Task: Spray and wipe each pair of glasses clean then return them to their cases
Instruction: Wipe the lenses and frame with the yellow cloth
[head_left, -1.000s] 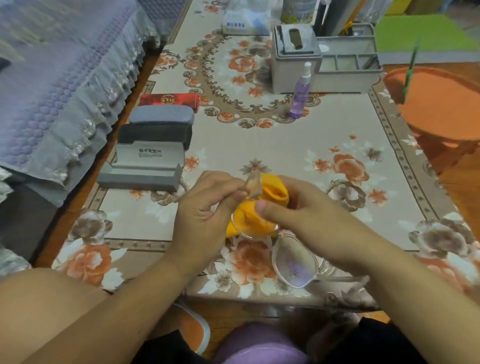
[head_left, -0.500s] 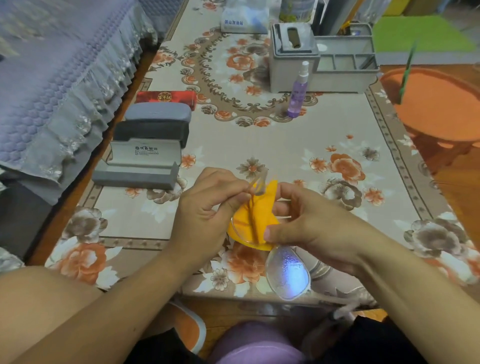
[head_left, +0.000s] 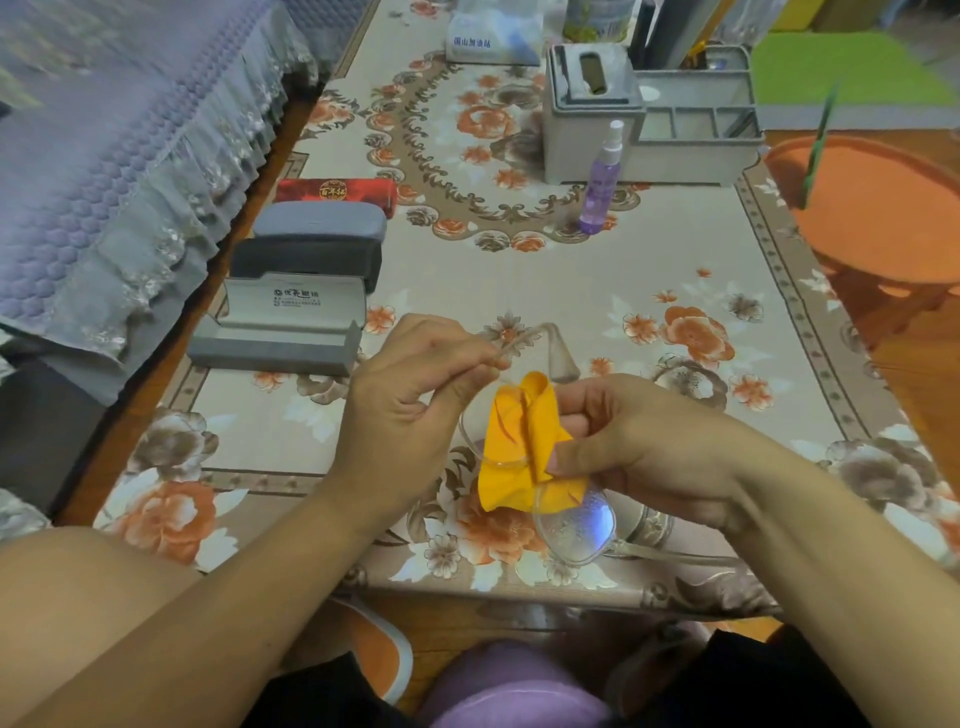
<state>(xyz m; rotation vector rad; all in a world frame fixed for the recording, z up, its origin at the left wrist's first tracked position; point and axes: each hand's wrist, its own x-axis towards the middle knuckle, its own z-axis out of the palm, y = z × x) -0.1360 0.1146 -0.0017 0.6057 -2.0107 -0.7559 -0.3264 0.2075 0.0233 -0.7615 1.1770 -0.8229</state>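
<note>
The left hand (head_left: 415, 395) is pinching one arm of the clear-framed glasses (head_left: 574, 525), holding them just above the near edge of the table (head_left: 519, 291). The right hand (head_left: 644, 447) is gripping a folded orange cloth (head_left: 519, 447) around one lens, thumb on top; the other lens is hanging bare below, wet-looking. The glasses are probably light, thin and easy to bend, the damp lens slippery, so gripping the frame or arm near the hinge looks safer than touching the glass. An open grey case (head_left: 280, 327) is waiting by the left edge, with two closed cases (head_left: 311, 239) behind it. The spray bottle (head_left: 600, 182) is standing toward the far middle.
</note>
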